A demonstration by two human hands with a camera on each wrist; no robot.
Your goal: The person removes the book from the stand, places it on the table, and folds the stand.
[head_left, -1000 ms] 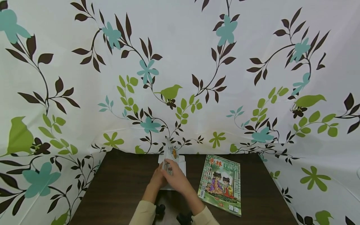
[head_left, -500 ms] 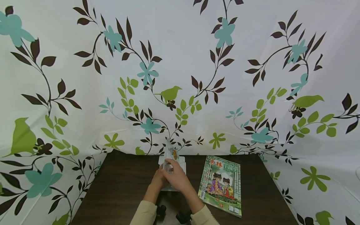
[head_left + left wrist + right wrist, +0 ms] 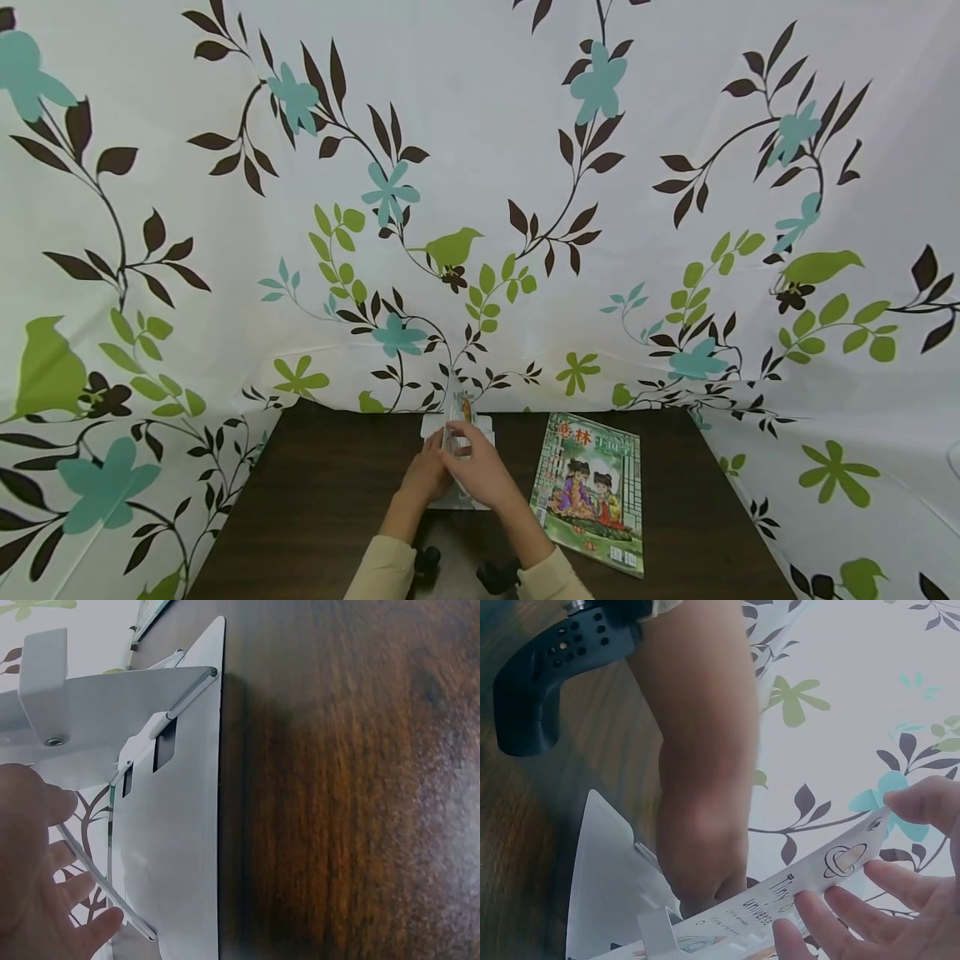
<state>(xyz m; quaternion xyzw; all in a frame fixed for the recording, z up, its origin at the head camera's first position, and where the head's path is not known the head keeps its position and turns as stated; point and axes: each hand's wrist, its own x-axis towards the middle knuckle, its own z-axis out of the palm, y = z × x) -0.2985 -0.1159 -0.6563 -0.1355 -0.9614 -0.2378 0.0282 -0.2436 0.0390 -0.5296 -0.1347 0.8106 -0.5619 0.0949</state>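
Note:
A white metal book stand (image 3: 461,404) stands at the back middle of the table. Its panel is raised and bears a planet drawing and the words "Tiny universe" (image 3: 780,889). The flat base plate (image 3: 184,825) lies on the table. My right hand (image 3: 483,471) holds the panel's edge between thumb and fingers, as the right wrist view shows. My left hand (image 3: 426,477) is behind the panel, its thumb and curled fingers at a thin wire support rod (image 3: 105,881). A bracket (image 3: 45,682) juts from the panel. In the head view the hands cover the stand's lower part.
To the right lies a green illustrated magazine (image 3: 588,496) on the dark wooden table (image 3: 322,500). A white cloth with leaves and birds (image 3: 480,167) hangs behind the table and at both sides. Black wrist mounts (image 3: 498,575) show under the forearms.
The stand's panel has turned slightly, showing narrower in the head view, and my right hand has shifted a little right with it. The magazine stays in place.

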